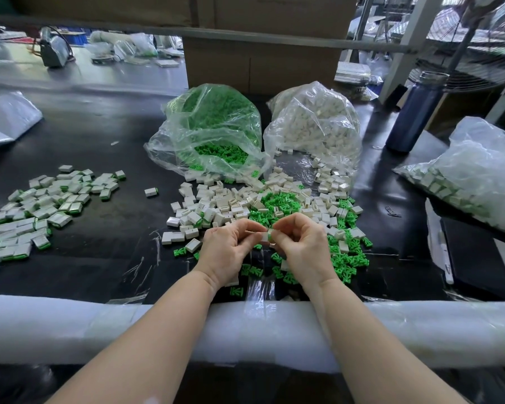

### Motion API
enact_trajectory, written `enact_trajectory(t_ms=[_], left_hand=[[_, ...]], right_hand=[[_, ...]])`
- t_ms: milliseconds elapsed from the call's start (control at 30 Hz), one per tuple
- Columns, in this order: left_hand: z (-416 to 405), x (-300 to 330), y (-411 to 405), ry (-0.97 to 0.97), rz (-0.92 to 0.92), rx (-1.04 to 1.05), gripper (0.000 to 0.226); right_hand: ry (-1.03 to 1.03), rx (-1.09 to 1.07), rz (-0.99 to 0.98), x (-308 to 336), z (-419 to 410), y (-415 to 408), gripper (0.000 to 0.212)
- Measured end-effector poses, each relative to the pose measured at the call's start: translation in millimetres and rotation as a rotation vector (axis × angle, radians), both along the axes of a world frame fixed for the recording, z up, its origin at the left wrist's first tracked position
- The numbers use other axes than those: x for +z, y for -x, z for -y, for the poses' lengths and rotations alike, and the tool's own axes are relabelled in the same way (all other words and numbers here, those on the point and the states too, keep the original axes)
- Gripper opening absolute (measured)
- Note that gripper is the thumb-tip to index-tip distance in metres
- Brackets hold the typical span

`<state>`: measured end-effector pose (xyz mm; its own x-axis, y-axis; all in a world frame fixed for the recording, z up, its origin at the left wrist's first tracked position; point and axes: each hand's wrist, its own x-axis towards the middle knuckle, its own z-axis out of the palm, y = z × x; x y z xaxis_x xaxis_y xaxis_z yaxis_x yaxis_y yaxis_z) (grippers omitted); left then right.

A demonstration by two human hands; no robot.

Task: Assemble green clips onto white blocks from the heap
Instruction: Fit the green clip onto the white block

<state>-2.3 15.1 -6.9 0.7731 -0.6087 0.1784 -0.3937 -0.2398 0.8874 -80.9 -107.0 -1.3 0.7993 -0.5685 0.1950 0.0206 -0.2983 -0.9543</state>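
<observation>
My left hand (229, 249) and my right hand (301, 246) meet above the near part of the heap. Between their fingertips they pinch a small white block (263, 236) with a green clip at its right end. Behind and under the hands lies the loose heap of white blocks (216, 204) and green clips (277, 204) on the black table. A pile of finished blocks with green ends (38, 208) spreads at the left.
An open clear bag of green clips (213, 126) and a clear bag of white blocks (315, 123) stand behind the heap. Another bag of finished pieces (467, 173) lies at the right, a dark blue bottle (414, 112) behind it. A white padded rail (70, 325) borders the near edge.
</observation>
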Motion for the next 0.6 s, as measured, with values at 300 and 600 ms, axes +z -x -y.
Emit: enact_trajectory(t_ms=[300, 600], left_hand=[[0.2, -1.7, -0.7, 0.01, -0.042, -0.033, 0.015], [-0.9, -1.4, -1.1, -0.009, -0.061, -0.045, 0.016]], right_hand=[[0.061, 0.008, -0.015, -2.0, 1.9, 0.2, 0.021], [0.032, 0.052, -0.051, 0.8, 0.2, 0.1, 0.024]])
